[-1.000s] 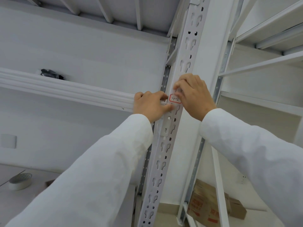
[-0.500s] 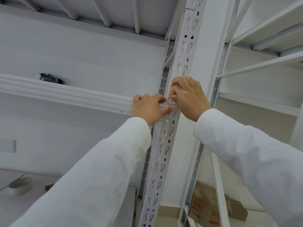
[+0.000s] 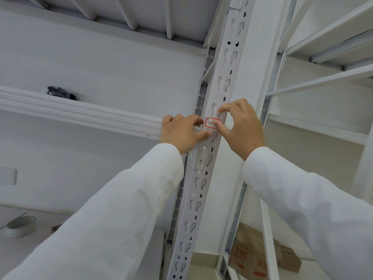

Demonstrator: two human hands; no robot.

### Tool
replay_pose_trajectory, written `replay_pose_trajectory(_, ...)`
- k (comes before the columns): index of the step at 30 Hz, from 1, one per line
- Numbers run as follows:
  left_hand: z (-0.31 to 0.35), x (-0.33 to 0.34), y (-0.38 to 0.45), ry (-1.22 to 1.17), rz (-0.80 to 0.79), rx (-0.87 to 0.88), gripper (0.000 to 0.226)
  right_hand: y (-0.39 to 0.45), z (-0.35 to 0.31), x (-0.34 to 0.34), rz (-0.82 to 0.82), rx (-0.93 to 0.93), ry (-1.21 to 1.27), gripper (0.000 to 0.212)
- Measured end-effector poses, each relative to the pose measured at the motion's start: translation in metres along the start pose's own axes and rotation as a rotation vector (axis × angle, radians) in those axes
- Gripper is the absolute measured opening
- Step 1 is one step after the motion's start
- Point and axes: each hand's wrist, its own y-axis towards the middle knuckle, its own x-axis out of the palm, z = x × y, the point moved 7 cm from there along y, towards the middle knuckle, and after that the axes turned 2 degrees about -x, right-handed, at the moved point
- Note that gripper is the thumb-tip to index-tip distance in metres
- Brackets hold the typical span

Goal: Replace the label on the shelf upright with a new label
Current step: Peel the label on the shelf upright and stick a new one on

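Red-bordered label (image 3: 211, 123) sits on the white slotted shelf upright (image 3: 226, 77) at beam height, right hand (image 3: 241, 126) loosely open with thumb tip pressing on it, left hand (image 3: 182, 132) curled against the upright's left edge, gripping nothing visible.

Count of items in view, head camera.

We count one slotted shelf upright (image 3: 217, 138) and one red-bordered label (image 3: 210, 122) on it. We count two hands, the left hand (image 3: 181, 134) and the right hand (image 3: 244, 128), and two white sleeves, one on each arm. We count one roll of tape (image 3: 20, 226) at lower left, one dark bundle (image 3: 60, 93) on the left shelf beam (image 3: 80, 116), and two cardboard boxes (image 3: 252, 257) on the floor at lower right, though the farther one is partly hidden.
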Motion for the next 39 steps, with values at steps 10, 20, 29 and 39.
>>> replay_pose_trajectory(10,0.000,0.000,0.000,0.001,0.031,0.005,0.033,0.004,-0.015,0.013,-0.078,0.017,-0.121,0.015)
replay_pose_trajectory(20,0.000,-0.002,-0.002,0.003,0.029,0.014,0.033,0.012,-0.029,0.014,-0.074,-0.074,-0.307,0.013)
replay_pose_trajectory(29,0.001,-0.002,-0.002,0.006,0.046,0.027,0.033,0.011,-0.030,0.011,-0.033,-0.175,-0.328,0.017)
replay_pose_trajectory(39,0.000,-0.003,-0.003,0.012,0.005,0.060,0.037,0.009,-0.032,0.014,-0.037,-0.162,-0.330,0.009)
